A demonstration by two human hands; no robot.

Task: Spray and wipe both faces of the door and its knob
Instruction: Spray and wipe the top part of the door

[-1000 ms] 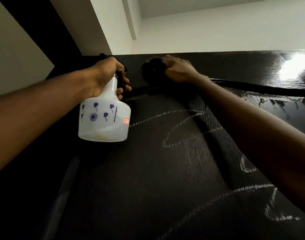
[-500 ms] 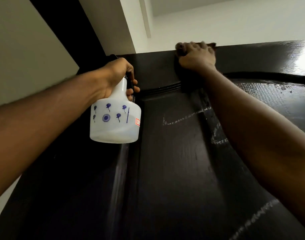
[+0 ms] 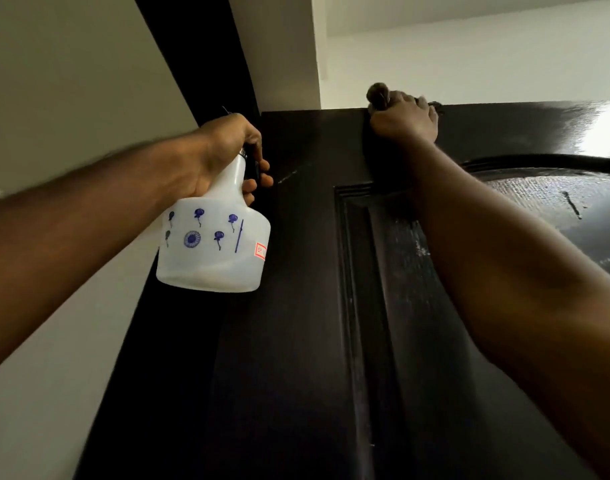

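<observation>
A dark, almost black panelled door [image 3: 296,341] fills the lower and right part of the head view, seen from below. Wet streaks and a bright glare show on its upper right panel. My right hand [image 3: 404,117] is at the door's top edge, closed on a dark cloth [image 3: 378,91] that bulges above my knuckles. My left hand [image 3: 227,150] grips the neck of a white spray bottle [image 3: 213,251] printed with small blue flowers, held beside the door's left edge with fingers by the trigger. The knob is out of view.
A black door frame [image 3: 192,57] runs up the left behind the bottle. Pale walls [image 3: 54,98] lie left of it, and a white wall and ceiling [image 3: 469,46] rise above the door top.
My right hand with the cloth has gone up from the upper rail to the door's top edge. The view has swung left and upward; the bottle hand has kept its grip.
</observation>
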